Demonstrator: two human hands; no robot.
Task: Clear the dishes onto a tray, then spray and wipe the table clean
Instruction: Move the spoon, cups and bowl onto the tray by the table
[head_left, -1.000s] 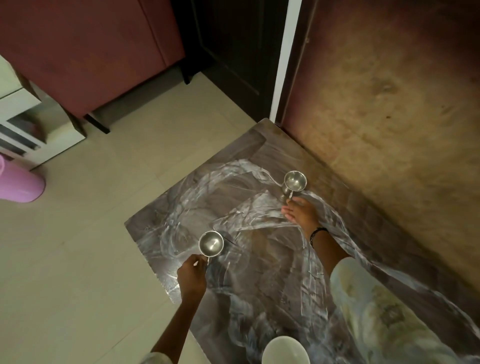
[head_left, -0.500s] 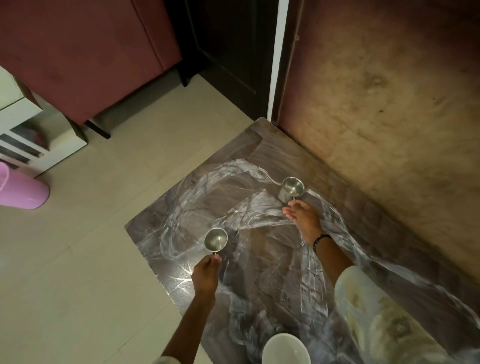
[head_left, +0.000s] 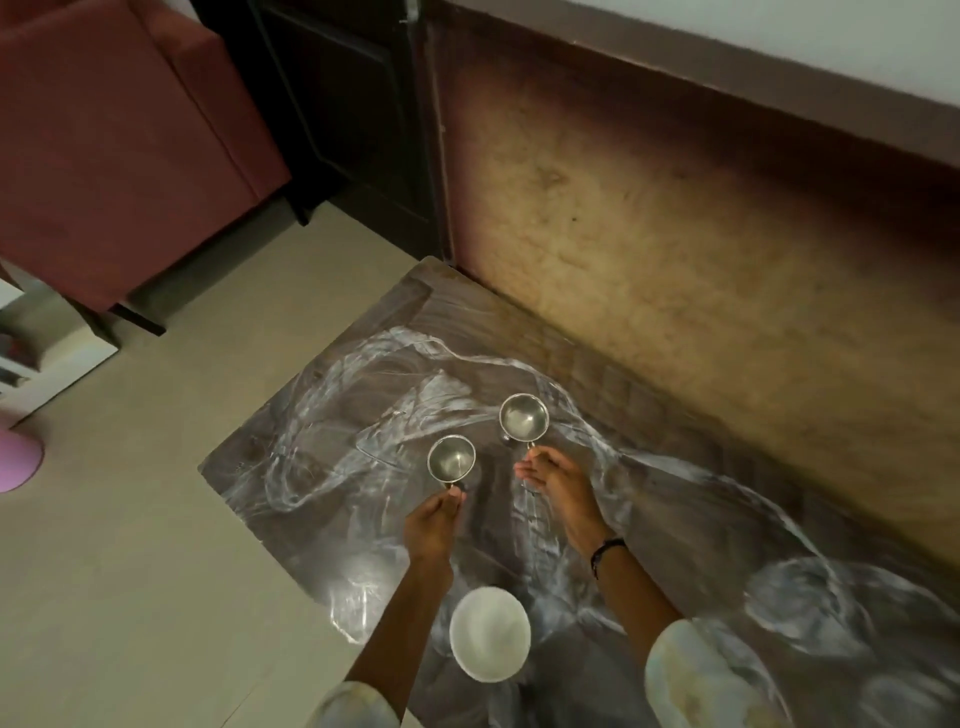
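Two small steel cups are held above the dark, glossy table (head_left: 322, 447). My left hand (head_left: 431, 525) pinches the handle of the near steel cup (head_left: 451, 457). My right hand (head_left: 558, 480) grips the handle of the far steel cup (head_left: 523, 417), slightly right and farther away. The cups are close together, both upright with their open mouths up and nothing visible inside. A white bowl (head_left: 489, 633) rests on the table near me, between my forearms. No tray is in view.
The table stands against a brown wall (head_left: 675, 249) on its far side. A red sofa (head_left: 104, 156) and a dark door (head_left: 337, 104) lie beyond the tiled floor (head_left: 130, 571). A pink object (head_left: 18, 462) and a white shelf (head_left: 31, 358) sit at the left edge.
Both hands have lifted the cups and drawn them together toward the table's middle. The view has tilted up, showing more wall and the white bowl.
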